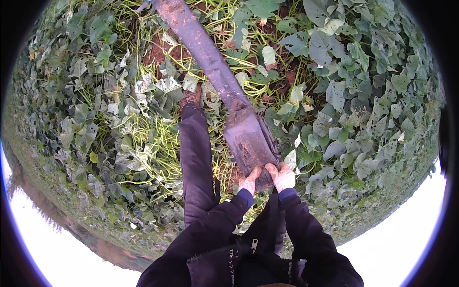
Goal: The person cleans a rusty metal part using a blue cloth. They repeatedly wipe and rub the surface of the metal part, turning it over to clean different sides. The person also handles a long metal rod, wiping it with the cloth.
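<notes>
A long, dark, soil-stained strip, apparently of plastic sheeting (211, 57), runs from the top edge down to a wider folded bundle (251, 143) in front of me. My left hand (250, 179) grips the near end of this bundle at its left corner, thumb on top. At the right corner my right hand (282, 175) pinches the same end. Both hands look pale and dirty, perhaps gloved, and are a short gap apart. The fingers beneath the bundle are hidden.
Leafy creeping vines (150, 143) with many holed leaves spread all around, with reddish soil (165, 53) between stems. My dark-trousered leg (195, 161) stands left of the bundle, its muddy shoe (191, 97) among the leaves. A bare earth strip (107, 249) lies at lower left.
</notes>
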The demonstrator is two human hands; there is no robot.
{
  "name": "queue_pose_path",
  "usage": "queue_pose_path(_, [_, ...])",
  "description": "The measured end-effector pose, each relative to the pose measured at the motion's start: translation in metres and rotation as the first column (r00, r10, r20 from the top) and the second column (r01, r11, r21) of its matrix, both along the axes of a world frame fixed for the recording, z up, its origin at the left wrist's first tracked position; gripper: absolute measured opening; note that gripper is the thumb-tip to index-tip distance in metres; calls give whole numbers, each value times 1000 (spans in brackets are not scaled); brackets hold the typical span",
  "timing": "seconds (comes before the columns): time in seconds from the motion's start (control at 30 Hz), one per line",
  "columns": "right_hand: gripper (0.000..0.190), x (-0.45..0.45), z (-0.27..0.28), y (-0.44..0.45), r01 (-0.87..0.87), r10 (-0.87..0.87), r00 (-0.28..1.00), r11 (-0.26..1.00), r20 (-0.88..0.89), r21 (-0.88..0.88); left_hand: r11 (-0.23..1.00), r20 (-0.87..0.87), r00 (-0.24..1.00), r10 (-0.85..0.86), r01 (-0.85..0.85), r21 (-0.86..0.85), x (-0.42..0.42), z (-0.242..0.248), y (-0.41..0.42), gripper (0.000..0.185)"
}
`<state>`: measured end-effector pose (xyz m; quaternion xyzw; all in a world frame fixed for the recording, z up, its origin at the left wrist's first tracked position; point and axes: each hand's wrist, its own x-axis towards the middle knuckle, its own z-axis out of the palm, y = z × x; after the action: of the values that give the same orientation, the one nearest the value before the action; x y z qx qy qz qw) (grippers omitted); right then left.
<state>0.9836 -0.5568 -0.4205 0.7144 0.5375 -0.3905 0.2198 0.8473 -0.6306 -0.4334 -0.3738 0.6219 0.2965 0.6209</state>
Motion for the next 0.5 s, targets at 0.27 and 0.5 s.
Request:
queue_pose_path(0.27, [95, -124, -52, 135, -146, 150, 989, 979, 14, -139, 974, 263, 950, 170, -203, 103, -111, -50, 117, 53])
queue_pose_path(0.5, [88, -252, -62, 288, 298, -320, 569, 939, -757, -174, 908, 60, 994, 86, -104, 406, -335, -112, 231, 60])
